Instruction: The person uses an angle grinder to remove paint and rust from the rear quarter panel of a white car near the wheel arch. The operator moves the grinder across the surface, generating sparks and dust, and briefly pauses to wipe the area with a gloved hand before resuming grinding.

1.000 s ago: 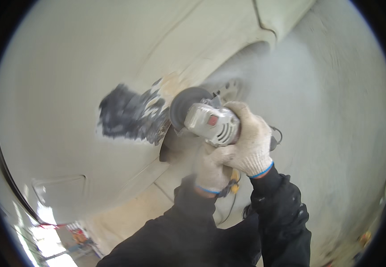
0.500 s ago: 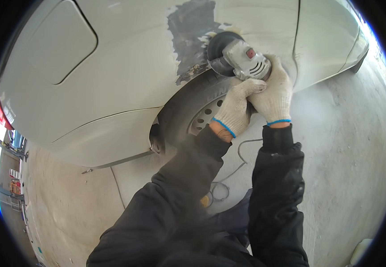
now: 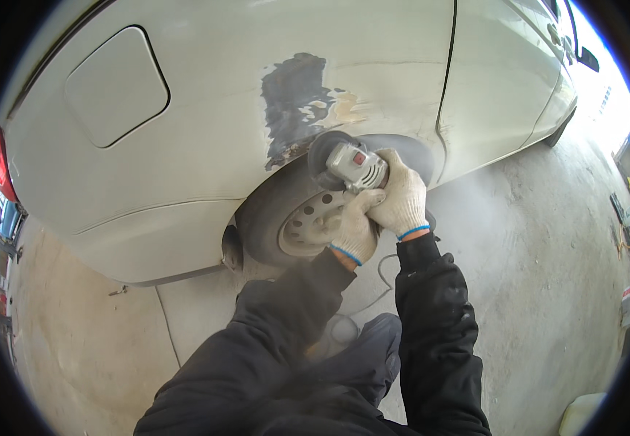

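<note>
Both of my hands, in white knit gloves with blue cuff trim, are closed on an angle grinder [image 3: 357, 166] with a silver head and a red button. My right hand [image 3: 403, 196] wraps its body from the right, while my left hand [image 3: 357, 227] grips from below; the glove fingers hide most of the body. The grinder's round disc [image 3: 320, 154] overlaps the upper edge of the wheel arch in view; whether it touches the car I cannot tell. Just above is a ragged dark grey patch [image 3: 293, 98] on the pale car panel [image 3: 206, 138], with a tan sanded area [image 3: 347, 106] beside it.
The car's wheel [image 3: 297, 218] sits below the grinder. A grey cord [image 3: 382, 280] trails across the dusty concrete floor [image 3: 518, 291]. To the left are a fuel flap [image 3: 117, 87] and a red tail light [image 3: 1, 163]. Pale haze hangs right of my hands.
The grinder and both hands have come down and left in view, off the patch's right side toward the wheel arch. The view has shifted, showing more of the car's right end.
</note>
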Demonstrator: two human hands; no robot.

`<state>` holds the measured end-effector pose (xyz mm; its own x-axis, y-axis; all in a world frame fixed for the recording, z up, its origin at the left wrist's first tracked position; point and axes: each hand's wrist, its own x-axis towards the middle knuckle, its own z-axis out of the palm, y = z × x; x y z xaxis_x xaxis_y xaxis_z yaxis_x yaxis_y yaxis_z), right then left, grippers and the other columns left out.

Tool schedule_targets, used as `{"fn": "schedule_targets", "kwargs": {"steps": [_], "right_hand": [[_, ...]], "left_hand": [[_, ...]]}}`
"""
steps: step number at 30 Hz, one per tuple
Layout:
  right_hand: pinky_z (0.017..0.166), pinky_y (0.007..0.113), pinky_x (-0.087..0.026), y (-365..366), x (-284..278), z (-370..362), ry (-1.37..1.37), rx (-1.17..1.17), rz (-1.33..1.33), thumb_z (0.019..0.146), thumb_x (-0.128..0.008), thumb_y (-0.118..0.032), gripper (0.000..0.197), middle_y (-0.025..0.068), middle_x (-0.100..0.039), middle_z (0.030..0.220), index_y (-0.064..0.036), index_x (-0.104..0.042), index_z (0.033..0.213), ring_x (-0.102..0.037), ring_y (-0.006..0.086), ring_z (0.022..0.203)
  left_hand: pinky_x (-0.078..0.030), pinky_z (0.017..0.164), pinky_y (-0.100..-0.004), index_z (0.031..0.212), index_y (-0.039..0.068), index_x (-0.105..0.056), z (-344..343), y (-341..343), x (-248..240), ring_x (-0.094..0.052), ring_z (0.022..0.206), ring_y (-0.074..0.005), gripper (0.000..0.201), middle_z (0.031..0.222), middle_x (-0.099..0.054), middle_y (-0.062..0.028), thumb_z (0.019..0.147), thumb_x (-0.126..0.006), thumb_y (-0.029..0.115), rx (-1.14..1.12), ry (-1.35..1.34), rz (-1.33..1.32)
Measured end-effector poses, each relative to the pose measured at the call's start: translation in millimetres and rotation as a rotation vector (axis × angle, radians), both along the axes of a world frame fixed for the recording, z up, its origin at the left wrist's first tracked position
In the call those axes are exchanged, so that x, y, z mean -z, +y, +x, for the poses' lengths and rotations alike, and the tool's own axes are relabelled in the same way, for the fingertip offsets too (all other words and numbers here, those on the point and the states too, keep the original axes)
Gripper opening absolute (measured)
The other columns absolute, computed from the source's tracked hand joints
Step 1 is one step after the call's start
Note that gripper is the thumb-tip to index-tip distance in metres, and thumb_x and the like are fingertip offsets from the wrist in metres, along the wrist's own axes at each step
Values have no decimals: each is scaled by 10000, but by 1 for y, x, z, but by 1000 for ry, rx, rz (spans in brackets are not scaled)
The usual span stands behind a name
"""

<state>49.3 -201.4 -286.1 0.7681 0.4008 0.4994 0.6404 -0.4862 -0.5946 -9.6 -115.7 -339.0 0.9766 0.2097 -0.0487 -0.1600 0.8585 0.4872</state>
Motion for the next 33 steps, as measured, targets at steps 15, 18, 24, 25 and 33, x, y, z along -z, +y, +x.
{"fn": "schedule_targets", "kwargs": {"steps": [15, 18, 24, 25, 33], "right_hand": [[883, 472, -584, -5, 7, 1, -19, 158, 91, 676, -880, -311, 641, 204, -770, 995, -93, -655, 1235, -747, 422, 985], [879, 470, -585, -3, 6, 0, -3, 106, 85, 673, -873, -281, 635, 201, -771, 991, -89, -651, 1237, -748, 420, 981], [895, 456, -585, -2, 4, 3, 26, 188, 91, 674, -862, -244, 639, 196, -773, 986, -74, -645, 1250, -750, 406, 997], [897, 456, -586, -2, 5, 4, 26, 156, 101, 672, -862, -241, 642, 197, -773, 989, -74, -644, 1253, -750, 406, 998], [905, 455, -590, -3, 5, 11, 49, 160, 122, 680, -850, -229, 634, 201, -773, 983, -66, -646, 1257, -752, 413, 987]], "left_hand": [[-507, 1062, -374, 1348, 34, -598, 12, -3, 2, -639, 1194, -211, 407, 1265, -675, -95, 947, -623, 102, 157, -24, 83], [-508, 1050, -364, 1336, 34, -608, 10, 2, 1, -640, 1186, -204, 393, 1262, -676, -89, 953, -621, 121, 165, -49, 135], [-571, 930, -353, 1254, 27, -685, 12, 0, -3, -692, 1048, -201, 342, 1194, -695, -100, 925, -694, 122, 155, -13, 55], [-573, 925, -352, 1253, 27, -688, 14, 0, -2, -694, 1040, -200, 342, 1187, -697, -100, 926, -694, 125, 164, -34, 13], [-528, 1004, -333, 1208, 10, -716, 26, 4, 14, -653, 1145, -180, 295, 1175, -704, -78, 956, -663, 154, 156, -121, 195]]}}
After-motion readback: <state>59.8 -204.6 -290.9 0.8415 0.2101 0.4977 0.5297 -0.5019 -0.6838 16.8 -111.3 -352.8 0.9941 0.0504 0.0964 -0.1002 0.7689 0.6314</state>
